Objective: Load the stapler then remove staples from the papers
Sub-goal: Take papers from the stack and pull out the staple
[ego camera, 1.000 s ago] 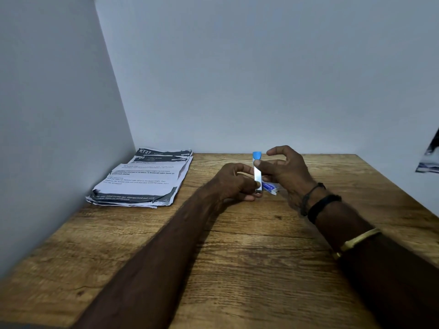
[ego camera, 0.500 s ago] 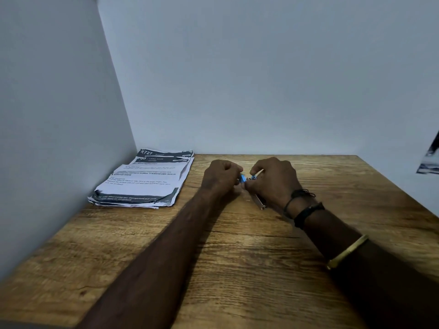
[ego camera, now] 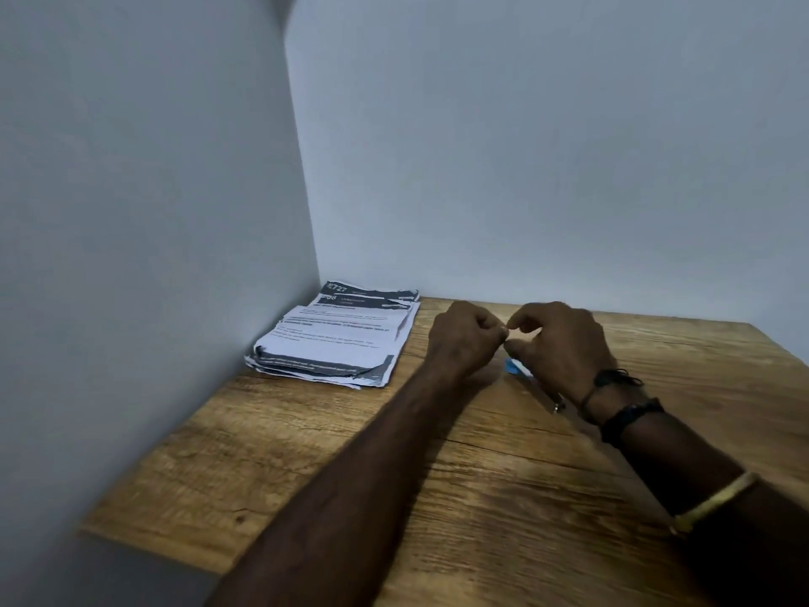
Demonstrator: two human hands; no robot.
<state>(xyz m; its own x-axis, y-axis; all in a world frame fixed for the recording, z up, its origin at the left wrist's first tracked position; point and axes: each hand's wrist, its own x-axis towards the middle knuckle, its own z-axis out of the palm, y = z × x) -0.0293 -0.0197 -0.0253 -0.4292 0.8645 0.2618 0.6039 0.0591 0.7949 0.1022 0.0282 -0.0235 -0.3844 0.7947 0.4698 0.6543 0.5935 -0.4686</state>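
The papers (ego camera: 335, 339) lie stacked in the desk's (ego camera: 306, 453) far left corner, untouched, so staple removal looks not yet begun. Mid-desk, the left hand (ego camera: 464, 339) is fisted, fingertips pinched — on what, I cannot tell. The right hand (ego camera: 564, 343) pinches toward it above the blue-tipped stapler (ego camera: 532, 383) on the desk — loading seems unfinished.

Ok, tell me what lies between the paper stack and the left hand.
Nothing: in the head view, only bare wooden table separates the paper stack from the left hand. The stapler lies on the hand's other side.
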